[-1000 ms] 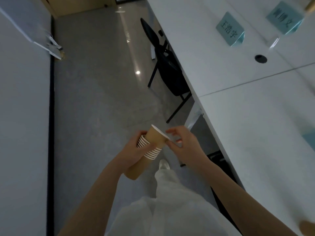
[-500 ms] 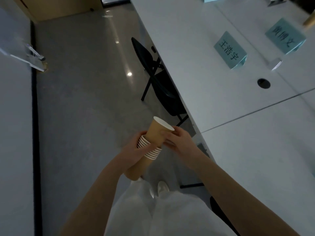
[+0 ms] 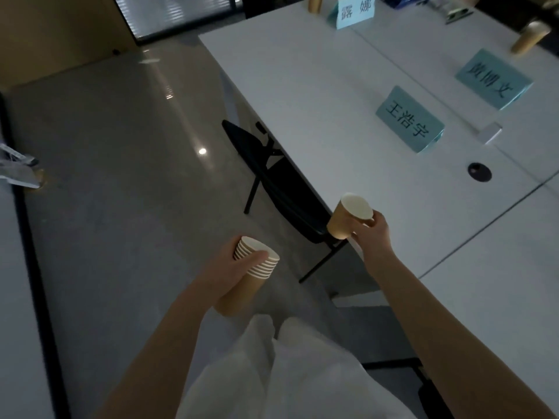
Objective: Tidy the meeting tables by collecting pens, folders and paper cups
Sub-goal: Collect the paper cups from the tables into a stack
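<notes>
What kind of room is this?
Most likely a meeting room: long white tables pushed together, name cards standing at the seats, a folding chair tucked under, and paper cups left on top.

White meeting table [image 3: 332,95], three pale blue name cards [image 3: 410,120] standing on it, two brown paper cups [image 3: 527,37] at far end, black cable grommet [image 3: 479,171] set in top.
</notes>
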Tool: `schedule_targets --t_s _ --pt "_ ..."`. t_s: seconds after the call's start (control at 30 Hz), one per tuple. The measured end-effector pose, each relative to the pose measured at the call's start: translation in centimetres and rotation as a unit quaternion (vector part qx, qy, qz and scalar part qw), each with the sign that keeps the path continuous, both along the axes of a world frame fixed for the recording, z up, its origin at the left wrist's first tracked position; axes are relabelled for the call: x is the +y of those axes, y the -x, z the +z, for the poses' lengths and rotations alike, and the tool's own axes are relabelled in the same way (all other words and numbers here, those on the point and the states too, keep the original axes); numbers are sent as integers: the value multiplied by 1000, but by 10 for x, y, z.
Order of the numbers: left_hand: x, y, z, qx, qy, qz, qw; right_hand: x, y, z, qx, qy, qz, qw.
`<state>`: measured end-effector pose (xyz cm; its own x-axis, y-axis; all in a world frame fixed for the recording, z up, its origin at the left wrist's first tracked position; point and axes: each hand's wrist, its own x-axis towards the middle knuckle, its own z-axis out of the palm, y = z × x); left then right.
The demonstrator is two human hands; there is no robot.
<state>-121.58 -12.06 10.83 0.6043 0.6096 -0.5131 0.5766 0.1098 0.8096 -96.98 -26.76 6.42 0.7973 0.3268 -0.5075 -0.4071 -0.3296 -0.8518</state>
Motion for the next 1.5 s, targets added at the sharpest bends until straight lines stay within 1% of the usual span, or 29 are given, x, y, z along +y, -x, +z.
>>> schedule_targets --t_s 0.13,0.23,0.33,0.47,0.6,0.77,0.87,0.93,1.03,1.07,1.13,1.2,1.23,1.3,1.4,1.5 --pt "36 -24 0 -14 12 -6 1000 29 -32 -10 -23 14 -49 998" --pt "57 -44 -5 -17 21 -16 1000 52 -62 -17 -38 34 -54 997" --pt "80 -76 -5 -10 27 -3 1000 78 -104 -28 -41 44 -59 996" --pt "106 -108 -6 -8 31 11 999 99 -151 -41 -63 76 -56 994" --pt "135 -136 -10 15 25 26 999 110 -188 -57 -79 88 -45 992" --pt "157 -161 -10 8 30 36 999 116 -211 -68 -81 83 -25 993" --pt "173 -172 -12 -6 39 32 999 121 -216 -75 -80 110 -14 991" --pt "182 -179 -12 -22 44 37 998 123 -213 -82 -65 154 -24 986" --pt "196 -188 -11 -41 56 61 996 127 -190 -90 4 233 -50 971" --pt "203 -191 -12 -48 56 63 995 134 -179 -89 26 241 -51 969" --pt "215 -195 -12 -48 60 69 995 153 -155 -82 70 222 -46 971" --pt "229 -196 -13 -41 60 80 994 181 -134 -64 111 176 -15 978" --pt "242 -194 -14 -37 55 80 995 204 -123 -55 132 144 15 981" --pt "252 -193 -15 -28 46 79 995 236 -102 -26 167 71 107 978" --pt "288 -182 -15 -25 47 76 996 303 -71 12 159 -2 250 955" --pt "340 -164 -13 -27 40 65 997 369 -48 33 142 -41 304 941"
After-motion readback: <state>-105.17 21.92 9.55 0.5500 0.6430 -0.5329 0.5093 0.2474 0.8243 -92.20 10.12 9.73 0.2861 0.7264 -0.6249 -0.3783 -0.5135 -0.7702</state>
